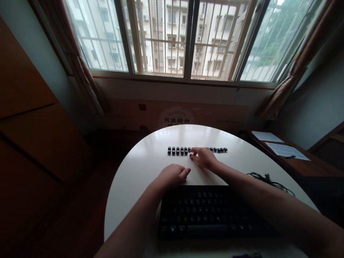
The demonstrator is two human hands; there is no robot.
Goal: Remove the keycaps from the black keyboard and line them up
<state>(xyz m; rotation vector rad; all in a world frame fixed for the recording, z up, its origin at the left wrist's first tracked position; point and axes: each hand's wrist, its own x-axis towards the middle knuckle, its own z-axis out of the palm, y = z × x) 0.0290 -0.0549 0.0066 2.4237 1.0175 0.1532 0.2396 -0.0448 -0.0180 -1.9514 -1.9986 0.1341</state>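
Observation:
My right hand (203, 157) reaches over the white table, its thumb and fingers pinching a small black keycap (191, 155) just in front of the rows. Two lines of black keycaps (177, 151) lie left of this hand, and more keycaps (219, 149) continue to its right; the hand hides those between. My left hand (174, 173) rests closer to me, fingers curled in and thumb against them; whatever it may hold is hidden. Behind both hands, nearer my body, lies a black keyboard (206, 228), partly covered by my right forearm.
A coiled black cable (271, 182) lies on the right of the round white table (129, 182). Beyond it, a brown desk (303, 171) bears papers (287, 150) and a pen. A wooden cabinet (40, 143) stands at left, and a barred window is ahead.

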